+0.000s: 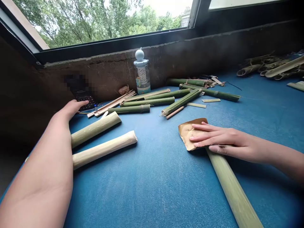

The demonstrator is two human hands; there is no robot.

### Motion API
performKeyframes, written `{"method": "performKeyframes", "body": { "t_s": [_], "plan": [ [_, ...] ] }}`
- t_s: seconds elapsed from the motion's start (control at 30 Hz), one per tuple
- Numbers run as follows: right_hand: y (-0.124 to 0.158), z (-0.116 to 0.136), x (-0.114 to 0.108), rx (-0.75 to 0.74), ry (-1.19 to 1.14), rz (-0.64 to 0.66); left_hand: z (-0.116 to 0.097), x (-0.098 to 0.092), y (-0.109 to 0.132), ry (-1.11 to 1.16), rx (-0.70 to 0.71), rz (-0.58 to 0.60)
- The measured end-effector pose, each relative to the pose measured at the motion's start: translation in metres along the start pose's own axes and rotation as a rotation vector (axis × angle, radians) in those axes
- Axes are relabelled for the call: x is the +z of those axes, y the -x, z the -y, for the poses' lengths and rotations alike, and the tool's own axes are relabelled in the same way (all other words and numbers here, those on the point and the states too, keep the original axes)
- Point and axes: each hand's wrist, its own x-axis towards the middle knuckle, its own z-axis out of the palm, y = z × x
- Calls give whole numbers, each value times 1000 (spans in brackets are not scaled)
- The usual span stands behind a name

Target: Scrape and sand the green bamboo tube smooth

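Observation:
My left hand reaches to a dark keypad phone by the wall. One stretched finger or thumb touches its keys; the other fingers are mostly hidden, and the phone's upper part is blurred. On the right, my right hand lies over a tan piece of sandpaper, its fingers extended and its thumb beneath the sheet's near edge. The sandpaper rests across the far end of a pale green bamboo tube, which runs toward the lower right. Near my left forearm lie a scraped greenish bamboo tube and a paler one.
Behind the tubes lie several green bamboo pieces, thin wood strips and a ball of twine. A clear bottle with a light blue lid stands against the wall. Dry bamboo pieces are heaped at far right on the blue table.

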Motion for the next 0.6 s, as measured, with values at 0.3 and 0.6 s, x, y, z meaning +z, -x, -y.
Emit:
{"method": "performKeyframes", "body": {
  "t_s": [0.3,0.6],
  "plan": [
    [8,13,-3,-116,29,162,1,-5,4,235,-136,-33],
    [7,20,-1,-35,24,30,2,-5,5,328,-161,-56]
  ]
}}
